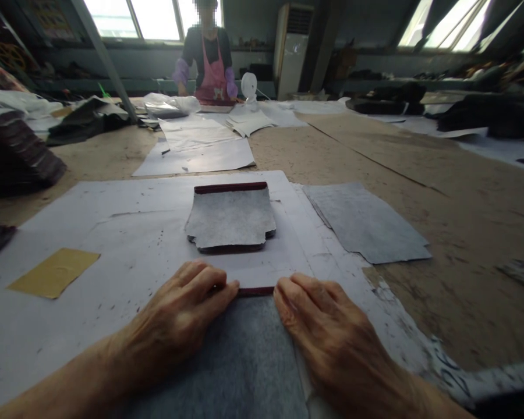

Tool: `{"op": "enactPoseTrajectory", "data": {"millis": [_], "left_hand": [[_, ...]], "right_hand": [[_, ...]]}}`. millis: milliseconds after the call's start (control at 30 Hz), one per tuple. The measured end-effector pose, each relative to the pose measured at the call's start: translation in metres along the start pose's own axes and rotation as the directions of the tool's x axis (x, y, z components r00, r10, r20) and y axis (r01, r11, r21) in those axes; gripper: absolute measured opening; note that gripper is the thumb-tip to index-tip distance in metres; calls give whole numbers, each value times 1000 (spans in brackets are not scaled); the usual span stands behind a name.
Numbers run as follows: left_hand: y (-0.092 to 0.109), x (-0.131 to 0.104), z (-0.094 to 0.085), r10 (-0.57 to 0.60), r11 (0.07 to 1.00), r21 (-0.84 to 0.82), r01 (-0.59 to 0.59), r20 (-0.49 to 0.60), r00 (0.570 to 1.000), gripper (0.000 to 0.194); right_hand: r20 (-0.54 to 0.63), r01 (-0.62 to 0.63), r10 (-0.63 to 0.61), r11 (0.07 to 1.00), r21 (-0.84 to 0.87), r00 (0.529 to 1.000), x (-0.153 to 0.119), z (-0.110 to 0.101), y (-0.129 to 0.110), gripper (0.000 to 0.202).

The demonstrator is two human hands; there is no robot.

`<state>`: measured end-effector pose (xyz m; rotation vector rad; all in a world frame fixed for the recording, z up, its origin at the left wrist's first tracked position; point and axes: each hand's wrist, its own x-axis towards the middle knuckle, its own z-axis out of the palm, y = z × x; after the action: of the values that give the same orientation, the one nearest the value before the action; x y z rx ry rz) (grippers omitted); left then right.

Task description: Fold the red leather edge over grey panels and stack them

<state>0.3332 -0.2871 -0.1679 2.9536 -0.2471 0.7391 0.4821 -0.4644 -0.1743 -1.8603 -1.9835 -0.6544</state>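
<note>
Both hands are laid flat, fingers extended and unclenched, on a grey felt-like piece (248,361) at the near edge of the tabletop (441,192); nothing is gripped. The left hand (181,317) is pressed on the piece's far left corner, the right hand (327,331) on its far right corner, and a dark red edge strip (255,290) is seen between the fingertips. Just beyond, a second grey piece with a dark red top edge (230,218) is set on a large white paper sheet (126,244). A yellow patch (55,272) lies on the sheet at near left; a plain grey sheet (364,221) lies to the right. The near piece appears to be at the smoothing stage, one similar piece apparently already laid out; how many remain cannot be told. At the far end more white sheets (201,148) are spread, where another person in a pink apron (209,70) stands; dark stacked material (13,154) is at far left.
</note>
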Motion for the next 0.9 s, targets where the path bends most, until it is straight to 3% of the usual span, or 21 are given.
{"op": "enactPoseTrajectory", "data": {"millis": [233, 367, 533, 633, 733, 833, 900], "left_hand": [[-2, 3, 5, 25, 999, -32, -23, 64, 998, 30], [-3, 3, 5, 50, 999, -1, -50, 80, 996, 28], [-2, 3, 6, 86, 996, 15, -87, 58, 995, 29], [-2, 4, 8, 89, 996, 9, -90, 53, 995, 29], [-3, 5, 9, 80, 997, 9, -81, 32, 996, 28], [-3, 5, 9, 75, 997, 8, -75, 12, 997, 27], [-2, 5, 8, 79, 997, 2, -79, 8, 997, 28]], "right_hand": [[87, 88, -97, 991, 102, 991, 7, -6, -1, 38], [108, 74, -99, 973, 217, 989, 9, -8, 8, 39], [75, -176, 159, 886, 430, 984, 5, -7, 28, 29], [99, -340, 339, 792, 507, 936, 12, -5, 29, 28], [78, -427, 460, 731, 533, 885, 25, -4, 28, 25], [197, -593, 597, 592, 546, 777, 31, -6, 37, 23], [206, -669, 679, 539, 512, 705, 31, -9, 44, 24]]}}
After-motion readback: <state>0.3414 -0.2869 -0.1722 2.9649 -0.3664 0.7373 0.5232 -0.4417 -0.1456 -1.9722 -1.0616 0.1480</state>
